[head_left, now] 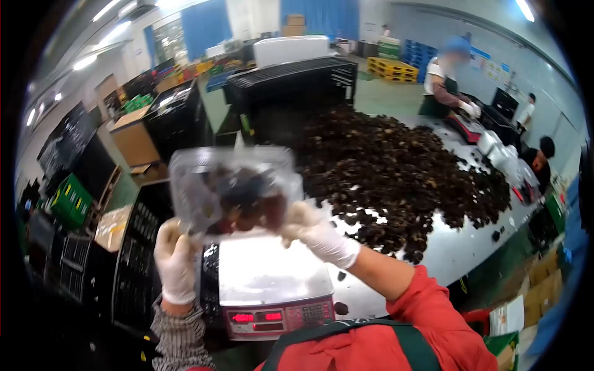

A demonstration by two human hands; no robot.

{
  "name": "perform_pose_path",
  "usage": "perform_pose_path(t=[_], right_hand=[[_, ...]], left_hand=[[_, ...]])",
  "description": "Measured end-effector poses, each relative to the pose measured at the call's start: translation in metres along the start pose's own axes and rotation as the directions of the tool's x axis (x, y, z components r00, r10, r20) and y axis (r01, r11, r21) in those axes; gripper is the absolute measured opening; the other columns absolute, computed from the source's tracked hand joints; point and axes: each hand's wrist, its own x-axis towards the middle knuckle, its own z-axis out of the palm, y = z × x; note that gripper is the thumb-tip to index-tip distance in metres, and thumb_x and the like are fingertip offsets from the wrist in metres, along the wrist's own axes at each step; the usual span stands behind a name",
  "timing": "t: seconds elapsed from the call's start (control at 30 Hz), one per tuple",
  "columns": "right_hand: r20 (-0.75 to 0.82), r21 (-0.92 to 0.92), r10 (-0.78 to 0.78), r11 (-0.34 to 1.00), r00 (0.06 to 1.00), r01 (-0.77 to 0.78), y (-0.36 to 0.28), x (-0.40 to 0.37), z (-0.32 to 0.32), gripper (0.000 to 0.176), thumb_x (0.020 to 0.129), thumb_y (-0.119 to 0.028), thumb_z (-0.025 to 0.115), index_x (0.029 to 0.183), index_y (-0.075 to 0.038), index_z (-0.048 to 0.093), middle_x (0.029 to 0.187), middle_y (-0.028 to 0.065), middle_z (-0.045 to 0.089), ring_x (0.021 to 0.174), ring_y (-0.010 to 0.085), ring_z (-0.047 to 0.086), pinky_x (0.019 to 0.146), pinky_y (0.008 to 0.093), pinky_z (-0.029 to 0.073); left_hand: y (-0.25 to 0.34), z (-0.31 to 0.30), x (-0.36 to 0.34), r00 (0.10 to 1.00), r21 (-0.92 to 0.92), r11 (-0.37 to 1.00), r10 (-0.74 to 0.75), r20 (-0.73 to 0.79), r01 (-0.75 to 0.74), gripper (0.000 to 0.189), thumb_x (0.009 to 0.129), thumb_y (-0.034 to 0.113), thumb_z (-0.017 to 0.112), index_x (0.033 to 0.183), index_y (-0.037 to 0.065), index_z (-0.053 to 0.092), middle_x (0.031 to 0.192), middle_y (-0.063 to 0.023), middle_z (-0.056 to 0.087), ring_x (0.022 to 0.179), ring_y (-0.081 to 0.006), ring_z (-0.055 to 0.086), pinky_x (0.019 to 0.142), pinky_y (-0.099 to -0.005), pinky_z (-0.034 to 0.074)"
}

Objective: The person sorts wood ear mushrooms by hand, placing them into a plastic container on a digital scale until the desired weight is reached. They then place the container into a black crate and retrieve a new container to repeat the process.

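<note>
A see-through plastic clamshell box [238, 195] with dark and reddish-brown pieces in it is held up above the scale, tilted toward me and somewhat blurred. My left hand [176, 260], in a white glove, pinches its lower left corner. On the opposite side, my gloved right hand [318, 235] grips the lower right edge. Below them stands a digital scale [272, 272] with a bare metal pan and lit red figures. To the right spreads a large heap of small dark brown pieces [396, 173] on the metal table [476, 244].
Black plastic crates [133, 266] stand left of the scale, and a stack of black crates [291, 80] rises behind the heap. Across the table a person [448, 80] in a blue cap works by another scale [464, 128]. Cardboard boxes [544, 278] sit at the lower right.
</note>
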Motion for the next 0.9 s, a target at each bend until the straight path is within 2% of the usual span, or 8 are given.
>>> perform_pose_path(t=[0.07,0.1,0.23,0.37,0.53,0.63,0.77,0.9], right_hand=[[-0.022,-0.015,-0.026,1.000,0.999,0.026,-0.003,0.012,0.012,0.013,0.088,-0.004,0.055,0.096,-0.001,0.045,0.081,0.0084,0.056,0.070,0.0144,0.058,0.065,0.0265,0.050],[-0.022,-0.017,-0.023,1.000,0.999,0.023,0.000,0.019,0.021,0.013,0.089,-0.004,0.055,0.096,-0.001,0.045,0.082,0.0091,0.057,0.070,0.0149,0.058,0.065,0.0272,0.050],[0.036,-0.087,-0.040,0.995,0.999,0.043,0.018,0.030,0.054,0.029,0.088,-0.004,0.057,0.115,0.001,0.045,0.098,0.0145,0.061,0.076,0.0167,0.061,0.070,0.0295,0.052],[-0.129,-0.339,0.040,0.937,0.991,-0.082,0.015,0.015,0.005,0.058,0.085,-0.004,0.057,0.137,0.003,0.032,0.122,0.0177,0.053,0.084,0.0154,0.061,0.075,0.0277,0.052],[-0.664,-0.320,0.081,0.868,0.743,-0.381,0.044,-0.070,-0.116,0.028,0.086,-0.012,0.062,0.110,0.001,0.060,0.081,0.0059,0.064,0.066,0.0098,0.060,0.057,0.0207,0.046],[-0.816,-0.255,0.129,0.794,0.563,-0.552,0.065,-0.144,-0.169,0.026,0.087,-0.014,0.059,0.108,0.000,0.061,0.081,0.0060,0.065,0.061,0.0087,0.059,0.052,0.0204,0.047],[-0.868,-0.268,0.089,0.744,0.488,-0.612,0.076,-0.198,-0.195,0.024,0.091,-0.017,0.053,0.107,0.000,0.060,0.084,0.0071,0.065,0.061,0.0088,0.057,0.053,0.0218,0.048],[-0.864,-0.342,0.060,0.660,0.501,-0.669,0.077,-0.223,-0.187,0.020,0.091,-0.024,0.060,0.090,-0.004,0.064,0.073,0.0007,0.060,0.058,0.0074,0.052,0.050,0.0220,0.040]], left_hand=[[-0.020,-0.003,0.009,0.987,-0.088,0.995,0.065,0.148,-0.052,0.038,0.089,0.011,0.058,0.123,0.001,0.045,0.110,-0.0126,0.058,0.099,-0.0254,0.060,0.088,-0.0391,0.049],[-0.049,-0.023,0.018,0.909,0.025,0.975,-0.217,0.356,0.223,0.053,0.090,0.015,0.059,0.135,0.003,0.036,0.119,-0.0121,0.053,0.104,-0.0243,0.057,0.090,-0.0394,0.048],[-0.040,0.030,0.024,0.974,-0.446,0.868,-0.157,0.166,0.216,0.033,0.088,0.009,0.058,0.120,0.001,0.049,0.104,-0.0096,0.061,0.101,-0.0211,0.058,0.086,-0.0381,0.050],[-0.070,-0.070,0.090,0.954,-0.182,0.956,-0.258,-0.151,0.230,0.028,0.089,0.024,0.062,0.107,0.004,0.058,0.099,-0.0088,0.064,0.080,-0.0243,0.066,0.067,-0.0352,0.054],[-0.159,-0.255,0.124,0.670,-0.101,0.876,-0.430,-0.606,0.471,0.026,0.083,0.021,0.068,0.090,-0.002,0.058,0.081,-0.0093,0.062,0.064,-0.0221,0.062,0.047,-0.0360,0.050],[-0.211,-0.310,0.134,0.597,-0.142,0.841,-0.480,-0.643,0.523,0.030,0.086,0.025,0.066,0.096,-0.002,0.058,0.082,-0.0110,0.064,0.067,-0.0262,0.064,0.056,-0.0430,0.053],[-0.239,-0.314,0.156,0.527,-0.060,0.744,-0.525,-0.668,0.665,0.072,0.086,0.051,0.060,0.132,-0.002,0.041,0.132,-0.0221,0.046,0.117,-0.0416,0.049,0.085,-0.0480,0.050],[-0.299,-0.360,0.196,0.664,0.528,0.416,-0.573,-0.480,0.741,0.047,0.085,0.040,0.060,0.112,0.002,0.057,0.113,-0.0158,0.060,0.081,-0.0305,0.059,0.071,-0.0433,0.048]])
